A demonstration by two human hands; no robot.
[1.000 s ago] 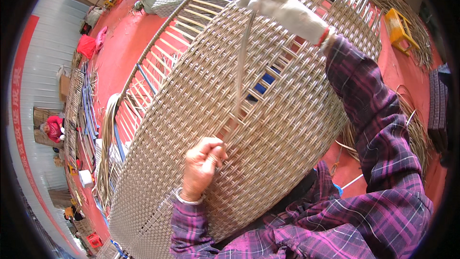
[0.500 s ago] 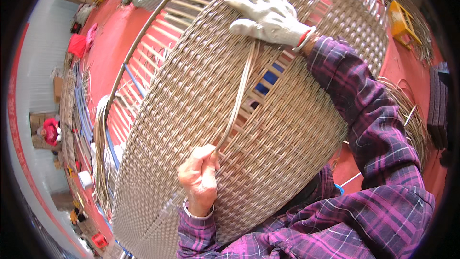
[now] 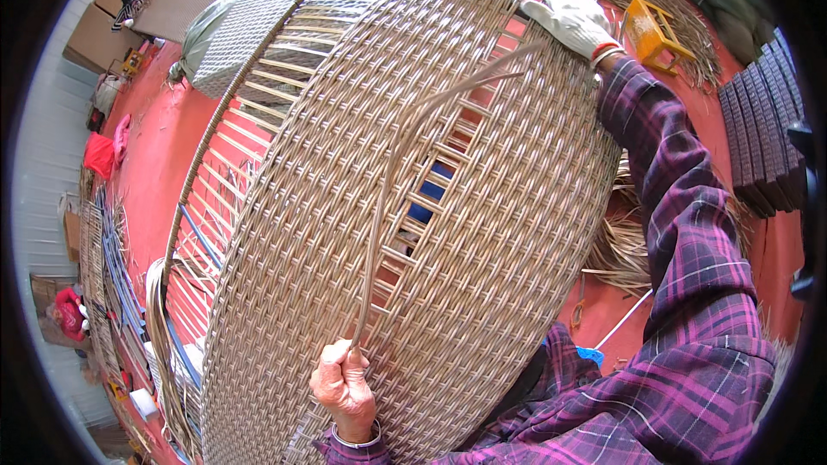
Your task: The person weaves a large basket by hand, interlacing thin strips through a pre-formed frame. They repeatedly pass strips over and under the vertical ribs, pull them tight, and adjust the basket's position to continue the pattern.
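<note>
A large curved panel of brown woven rattan-like strands [image 3: 327,181] spreads in front of me, with an unwoven gap of bare crosswise rods running up its middle. My bare left hand [image 3: 345,386] is closed, pinching a long pair of brown strands [image 3: 379,241] near the panel's lower part. From the pinch these strands rise along the gap and bend right, their far ends loose over the weave. My right hand [image 3: 573,21], in a white knitted glove, lies at the panel's far right edge with thumb stretched out. Its fingers are partly bunched from this angle, and nothing shows in them.
Left of the panel is a curved frame with pale rods [image 3: 237,133]. A yellow stool [image 3: 655,34] stands at the far right, near stacked dark slabs [image 3: 762,125]. Loose strands [image 3: 624,245] lie on the red floor. Another person [image 3: 69,314] is at the far left.
My gloved right hand has moved away and right, off the weave's middle to its far edge. My left hand has come nearer with the strands, whose far ends now lie free. The view has shifted.
</note>
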